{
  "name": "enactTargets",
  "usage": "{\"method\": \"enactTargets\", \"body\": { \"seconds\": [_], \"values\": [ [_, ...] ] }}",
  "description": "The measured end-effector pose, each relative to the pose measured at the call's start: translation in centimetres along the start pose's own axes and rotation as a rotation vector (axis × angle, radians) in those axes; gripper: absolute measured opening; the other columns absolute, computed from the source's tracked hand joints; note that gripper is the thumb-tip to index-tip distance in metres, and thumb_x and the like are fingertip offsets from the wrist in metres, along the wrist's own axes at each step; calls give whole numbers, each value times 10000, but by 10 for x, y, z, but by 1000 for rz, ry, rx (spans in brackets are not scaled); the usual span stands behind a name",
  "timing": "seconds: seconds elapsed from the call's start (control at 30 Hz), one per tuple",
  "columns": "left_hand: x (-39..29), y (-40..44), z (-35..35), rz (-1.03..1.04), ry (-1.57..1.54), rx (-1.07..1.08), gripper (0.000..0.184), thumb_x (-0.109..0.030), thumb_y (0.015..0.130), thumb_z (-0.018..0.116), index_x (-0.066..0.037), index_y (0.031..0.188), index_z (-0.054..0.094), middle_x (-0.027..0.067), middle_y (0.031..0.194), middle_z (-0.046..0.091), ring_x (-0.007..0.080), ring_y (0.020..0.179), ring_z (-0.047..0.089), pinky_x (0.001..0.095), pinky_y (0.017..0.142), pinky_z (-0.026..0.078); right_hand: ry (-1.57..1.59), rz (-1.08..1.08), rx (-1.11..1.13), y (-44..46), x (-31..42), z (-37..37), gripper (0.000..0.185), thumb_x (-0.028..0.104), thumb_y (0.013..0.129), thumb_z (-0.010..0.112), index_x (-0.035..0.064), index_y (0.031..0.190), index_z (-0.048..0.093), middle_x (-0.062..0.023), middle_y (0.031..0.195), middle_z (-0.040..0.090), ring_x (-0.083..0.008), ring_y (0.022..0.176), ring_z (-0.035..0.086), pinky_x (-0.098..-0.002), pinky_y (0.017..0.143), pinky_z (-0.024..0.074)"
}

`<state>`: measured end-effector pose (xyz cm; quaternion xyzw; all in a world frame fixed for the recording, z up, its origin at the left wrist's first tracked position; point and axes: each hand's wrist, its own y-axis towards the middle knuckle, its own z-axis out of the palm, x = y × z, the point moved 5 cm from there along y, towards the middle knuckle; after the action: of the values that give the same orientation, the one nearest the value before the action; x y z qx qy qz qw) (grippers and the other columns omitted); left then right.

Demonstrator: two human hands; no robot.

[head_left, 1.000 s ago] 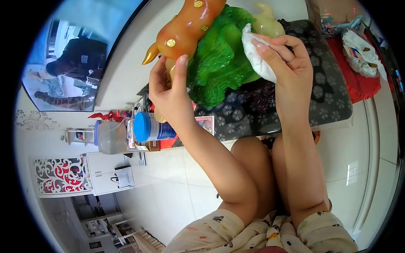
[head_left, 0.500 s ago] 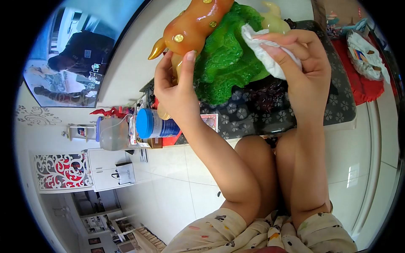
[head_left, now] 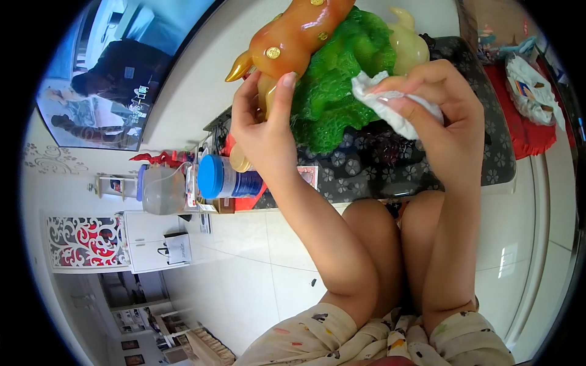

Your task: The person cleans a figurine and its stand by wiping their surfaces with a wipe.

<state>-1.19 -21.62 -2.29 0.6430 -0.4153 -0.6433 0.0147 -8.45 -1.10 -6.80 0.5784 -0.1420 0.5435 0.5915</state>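
A cabbage ornament (head_left: 342, 91) with glossy green leaves stands on the dark floral tabletop, with a dark base below it. Its orange figure (head_left: 293, 39) carries gold coin shapes and a golden pointed tip. My left hand (head_left: 265, 125) is closed around a pale, translucent part of the ornament under the orange figure, thumb on the near side. Pinched between the thumb and fingers of my right hand (head_left: 448, 116) is a crumpled white cloth (head_left: 397, 105). It hangs just in front of the leaves; whether it touches them I cannot tell.
A blue-lidded tub (head_left: 221, 177) and a clear plastic container (head_left: 163, 189) stand to the left. A television (head_left: 116, 79) is at upper left. On the right, a white plastic bag (head_left: 531, 88) lies on red cloth (head_left: 531, 137). The table edge runs above my knees.
My right hand has drawn the cloth down, slightly away from the upper leaves. My left hand keeps its hold on the ornament. The whole view has shifted a little.
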Motion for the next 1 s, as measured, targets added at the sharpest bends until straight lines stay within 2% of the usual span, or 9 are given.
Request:
{"method": "enactTargets", "body": {
  "seconds": [0.03,0.13,0.27,0.47,0.6,0.7,0.8,0.9,1.0],
  "values": [
    [0,0,0,1,-7,-2,482,-204,764,824,51,1129,638,85,993,673,114,871,607,238,795,468,56,22,-17,1,-4,-1,156,-65,873,607,20,982,535,-163,1020,703,-166,958,656,-259,858,514],
    [0,0,2,5,-32,-7,472,-192,763,824,50,1122,639,86,1008,671,119,884,612,245,804,473,165,-17,-270,4,-5,-9,130,-76,852,606,-2,948,559,-130,982,717,-130,930,661,-223,809,514],
    [1,0,2,6,-70,4,464,-182,764,823,52,1120,636,88,1018,669,122,890,615,243,811,474,254,-48,-305,6,-3,-10,138,-69,871,602,-1,974,540,-151,998,710,-141,908,661,-228,817,518],
    [1,1,2,5,-61,11,473,-185,764,826,53,1124,632,93,1019,668,125,895,617,243,813,478,267,-52,-203,2,-15,14,164,-88,871,583,3,997,531,-146,1003,706,-145,940,646,-253,860,509],
    [2,0,4,-7,-120,7,481,-186,763,826,54,1131,630,98,1017,669,129,899,621,247,816,480,165,-61,-173,4,-9,14,133,-102,861,574,2,938,547,-127,983,699,-146,944,642,-263,869,503],
    [3,1,3,-12,-74,17,485,-182,761,826,55,1136,629,99,1021,669,129,906,622,248,820,480,139,-75,-66,4,-4,13,135,-112,858,565,-1,933,549,-126,955,700,-145,933,645,-265,873,501],
    [1,1,3,-24,-64,15,485,-181,759,826,55,1135,630,98,1026,669,128,913,620,247,821,478,189,-38,-12,1,-3,11,129,-113,858,563,-4,927,554,-132,956,702,-144,929,647,-259,875,500],
    [2,1,3,-3,-52,2,480,-177,760,825,54,1134,632,95,1027,669,126,914,618,247,822,476,195,-66,-281,1,-1,4,118,-100,874,568,-5,942,550,-141,973,705,-143,931,647,-249,866,502],
    [4,1,3,2,-66,5,475,-175,761,824,53,1131,634,94,1028,669,124,910,616,247,821,474,206,-219,-509,5,-7,-5,109,-78,892,579,-2,962,545,-148,1003,704,-145,940,646,-241,856,503]
  ]
}}
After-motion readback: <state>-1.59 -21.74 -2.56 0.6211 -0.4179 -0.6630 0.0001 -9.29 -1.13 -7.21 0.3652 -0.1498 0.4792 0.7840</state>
